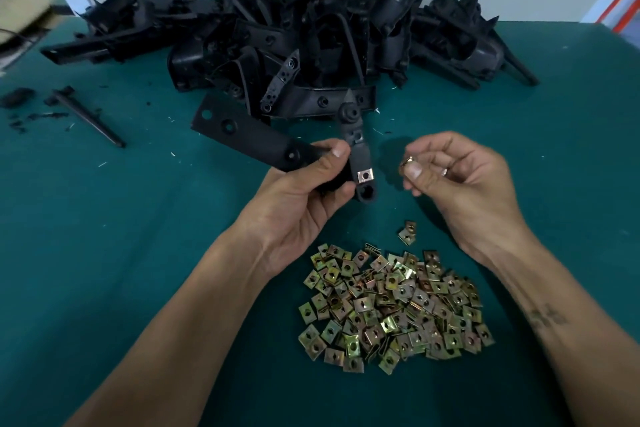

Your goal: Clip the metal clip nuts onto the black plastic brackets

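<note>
Left hand (304, 191) curled round a long black plastic bracket (263, 140), thumb on top, fingers wrapped beneath; bracket held above the teal-covered tabletop (138, 218), its flat holed end reaching up and to the left. Narrow black arm (356, 152) of the same bracket standing roughly upright just right of the thumb, one square silvery metal clip nut (364, 176) already seated near its lower end, above a round eyelet.

Right hand (457, 177) raised beside it, apart from the bracket, fingers loosely curled, thumb and forefinger pinching a small brass-coloured metal clip nut (407, 161). Second glint of metal deeper between the fingers; cannot tell what.

Heap of loose yellow-zinc square clip nuts (394, 308) on the tabletop between the forearms, near the lower edge. Two stray clip nuts (408, 232) just above the heap, under the right wrist.

Large pile of black plastic brackets (294, 31) along the far edge of the tabletop. Slim black plastic rod (88, 118) and black plastic scraps (20, 111) lying at far left, well apart from the hands.
</note>
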`<state>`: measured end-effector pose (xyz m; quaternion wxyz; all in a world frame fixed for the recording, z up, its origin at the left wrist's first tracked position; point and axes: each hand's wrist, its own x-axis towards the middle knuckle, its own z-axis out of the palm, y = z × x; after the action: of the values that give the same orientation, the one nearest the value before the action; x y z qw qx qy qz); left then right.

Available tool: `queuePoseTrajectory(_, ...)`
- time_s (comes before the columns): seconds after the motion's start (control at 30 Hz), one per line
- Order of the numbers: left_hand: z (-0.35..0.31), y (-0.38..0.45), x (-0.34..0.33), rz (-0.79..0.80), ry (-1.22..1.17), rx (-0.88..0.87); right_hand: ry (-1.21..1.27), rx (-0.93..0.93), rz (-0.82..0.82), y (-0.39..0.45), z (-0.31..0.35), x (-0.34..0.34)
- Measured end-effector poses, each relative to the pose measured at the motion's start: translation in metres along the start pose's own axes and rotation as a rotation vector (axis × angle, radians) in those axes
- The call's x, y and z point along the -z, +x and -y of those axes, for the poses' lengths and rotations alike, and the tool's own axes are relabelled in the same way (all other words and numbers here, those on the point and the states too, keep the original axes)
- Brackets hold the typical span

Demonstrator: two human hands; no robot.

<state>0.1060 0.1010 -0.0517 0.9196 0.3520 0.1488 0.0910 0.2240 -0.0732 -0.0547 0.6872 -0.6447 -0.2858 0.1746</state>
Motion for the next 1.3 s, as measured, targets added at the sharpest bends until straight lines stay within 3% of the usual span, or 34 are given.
queuePoseTrajectory(0.27, 0.001, -0.005, -0.004, 0.092, 0.108, 0.071, 0.335, -0.103, -0.003, -0.001, 0.000, -0.021)
queuePoseTrajectory(0.53, 0.003, -0.006, -0.006, 0.073, 0.180, 0.087, 0.345, -0.080, -0.094, -0.003, 0.011, -0.024)
queuePoseTrajectory(0.73, 0.003, -0.006, -0.006, 0.057, 0.166, 0.084, 0.498, -0.100, -0.051, -0.008, 0.015, -0.032)
queuePoseTrajectory(1.07, 0.003, -0.006, -0.006, 0.052, 0.141, 0.063, 0.629, -0.164, -0.275, -0.014, 0.022, -0.049)
queuePoseTrajectory(1.3, 0.003, -0.007, -0.006, 0.052, 0.154, 0.053, 0.572, -0.175, -0.243, -0.018, 0.024, -0.057)
